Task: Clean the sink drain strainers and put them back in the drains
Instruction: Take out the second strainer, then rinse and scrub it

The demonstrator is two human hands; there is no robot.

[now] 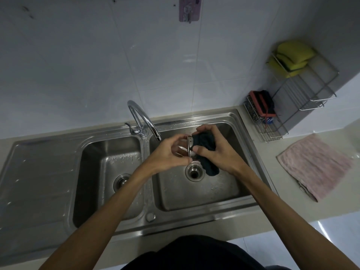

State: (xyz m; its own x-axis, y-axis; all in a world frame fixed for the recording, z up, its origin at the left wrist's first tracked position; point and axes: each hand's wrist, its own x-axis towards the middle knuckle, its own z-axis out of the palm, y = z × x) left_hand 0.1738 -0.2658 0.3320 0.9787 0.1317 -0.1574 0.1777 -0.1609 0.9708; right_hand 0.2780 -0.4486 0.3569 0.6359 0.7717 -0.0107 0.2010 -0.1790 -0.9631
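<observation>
Over the right basin of the steel double sink (247, 137), my left hand (169, 152) holds a metal drain strainer (189, 146) by its rim, edge-on to me. My right hand (214, 151) presses a dark cloth (204, 151) against the strainer, and the cloth's tail hangs down toward the right drain (194, 173). That drain is an open hole with no strainer in it. The left basin's drain (121, 181) shows a metal ring, partly hidden by my left forearm; I cannot tell whether a strainer sits in it.
The chrome faucet (144, 121) curves toward the right basin, its spout just left of my hands. A pink towel (315, 166) lies on the counter to the right. Behind it a wire rack (303, 94) holds yellow sponges (290, 55) and a red-backed scrubber (263, 104).
</observation>
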